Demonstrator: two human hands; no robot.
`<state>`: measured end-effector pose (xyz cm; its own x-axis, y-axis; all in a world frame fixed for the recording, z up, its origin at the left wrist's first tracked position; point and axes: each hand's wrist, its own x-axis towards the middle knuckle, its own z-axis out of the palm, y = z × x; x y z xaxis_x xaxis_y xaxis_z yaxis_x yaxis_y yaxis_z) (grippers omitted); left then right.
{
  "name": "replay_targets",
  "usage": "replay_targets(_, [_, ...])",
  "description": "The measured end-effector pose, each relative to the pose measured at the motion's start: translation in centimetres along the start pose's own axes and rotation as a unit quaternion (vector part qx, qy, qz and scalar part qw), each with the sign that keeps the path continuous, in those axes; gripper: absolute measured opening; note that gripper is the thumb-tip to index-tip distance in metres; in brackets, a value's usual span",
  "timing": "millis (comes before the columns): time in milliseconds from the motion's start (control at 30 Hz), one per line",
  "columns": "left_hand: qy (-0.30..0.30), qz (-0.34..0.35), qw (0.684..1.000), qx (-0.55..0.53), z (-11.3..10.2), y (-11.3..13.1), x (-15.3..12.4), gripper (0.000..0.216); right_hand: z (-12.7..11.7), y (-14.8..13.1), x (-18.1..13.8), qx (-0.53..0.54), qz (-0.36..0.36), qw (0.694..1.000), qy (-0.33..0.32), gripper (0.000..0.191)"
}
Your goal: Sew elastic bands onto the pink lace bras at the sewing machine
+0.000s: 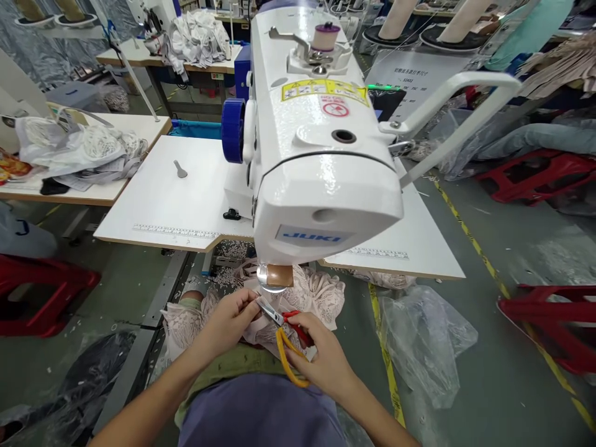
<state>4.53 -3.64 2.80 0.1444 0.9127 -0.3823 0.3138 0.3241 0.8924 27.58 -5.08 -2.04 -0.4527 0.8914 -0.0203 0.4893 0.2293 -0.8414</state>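
Observation:
My right hand (321, 357) grips a pair of scissors (271, 312) with one red and one yellow handle loop. Their blades point up and left toward the fingertips of my left hand (234, 318). That hand pinches an edge of pale pink lace fabric (321, 292), close by the blade tips. More of the lace lies bunched over my lap, under the head of a white sewing machine (326, 198). A round plate with a brown patch (279, 275) hangs from the machine head just above my hands. Whether the blades are cutting cannot be made out.
The white sewing table (195, 186) spreads on both sides of the machine, with a small grey tool (180, 169) on its left part. A clear plastic bag (426, 341) lies on the floor at right. Red stools (554, 323) stand at both sides.

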Motion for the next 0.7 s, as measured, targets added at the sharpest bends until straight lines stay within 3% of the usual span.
replay_targets(267, [0.017,-0.004,1.000,-0.023,-0.2,-0.4,0.2,0.033,-0.9,0.6,-0.2,0.033,0.019,0.999,-0.022,0.032])
replay_targets(400, [0.050,0.034,0.998,0.003,-0.5,-0.6,0.3,0.027,-2.1,2.2,-1.6,-0.002,0.041,0.999,-0.015,0.030])
replay_targets(500, [0.088,0.065,0.984,0.138,-0.8,-1.1,0.2,0.026,-4.8,4.2,-1.5,-0.076,0.051,0.996,-0.005,0.030])
replay_targets(567, [0.105,0.071,0.969,0.213,-1.1,-1.3,0.2,0.025,-7.5,5.9,0.0,-0.143,0.071,0.986,0.046,0.032])
replay_targets(700, [0.058,0.071,0.975,0.201,-2.1,-0.5,0.3,0.028,-13.3,9.6,6.0,-0.274,0.109,0.940,0.169,0.041])
